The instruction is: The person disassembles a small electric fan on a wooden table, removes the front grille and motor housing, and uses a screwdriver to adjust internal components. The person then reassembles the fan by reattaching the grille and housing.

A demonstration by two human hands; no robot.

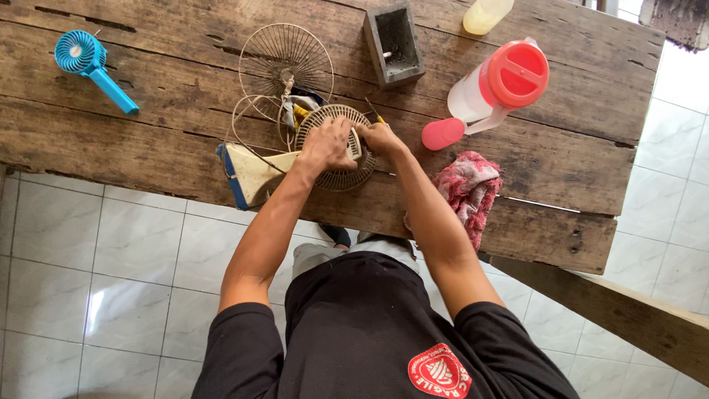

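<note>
A small dismantled fan lies on the wooden table (148,118). My left hand (327,144) rests spread on top of its round ribbed grille (336,176), pressing it down. My right hand (384,137) is at the grille's right edge, fingers closed on a thin tool with a yellow handle (373,112), its tip hidden by my hand. A cream fan base with a blue edge (251,177) lies to the left of the grille. The round wire guard (284,63) stands just behind, beside loose wire loops.
A blue hand-held fan (88,63) lies at the far left. A grey rectangular block with a hollow (394,43) sits behind. A plastic jug with a red lid (498,85), a yellowish bottle (486,13) and a red-and-white rag (467,188) are on the right. Tiled floor below.
</note>
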